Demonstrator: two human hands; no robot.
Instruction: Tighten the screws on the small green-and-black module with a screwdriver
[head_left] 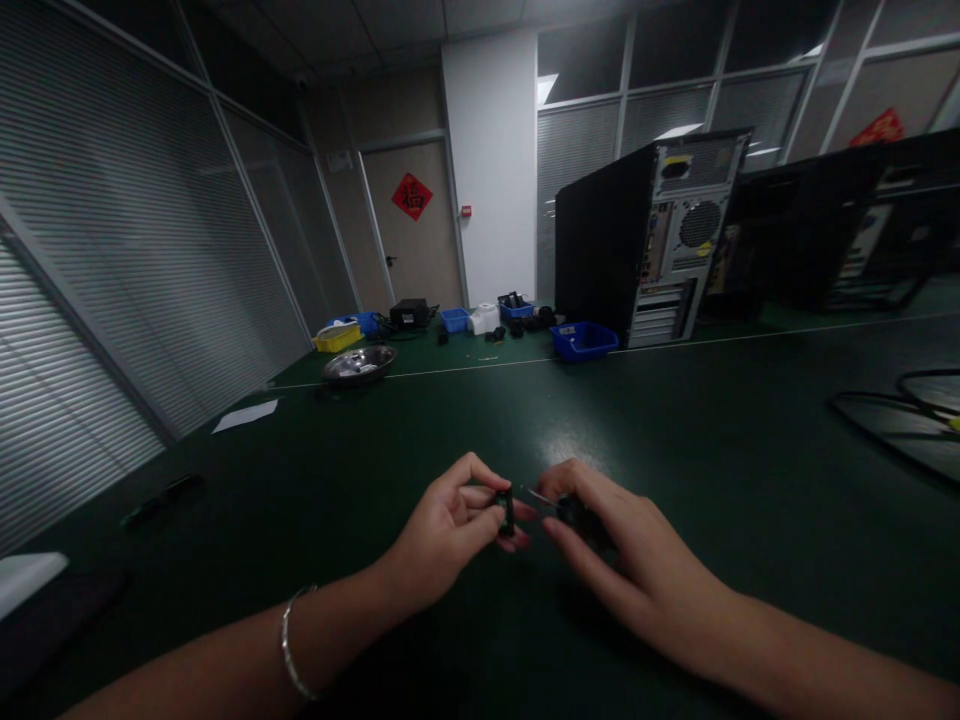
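Note:
Near the middle of the green table, my left hand (457, 520) pinches a small dark rectangular piece (505, 511) upright between thumb and fingers. A hint of green shows on it, but its kind is too dim to make out. My right hand (622, 535) is closed around a dark-handled tool (571, 512) with a thin metal tip. That tip points left toward the piece, with a small gap between them. Fingers and shadow hide most of the tool's handle.
Across the back stand a metal bowl (360, 364), a yellow tray (337, 336), a blue bin (583, 341) and a computer tower (652, 240). A dark pen-like object (161, 500) and white paper (246, 415) lie at left. Black cables (892, 430) lie at right.

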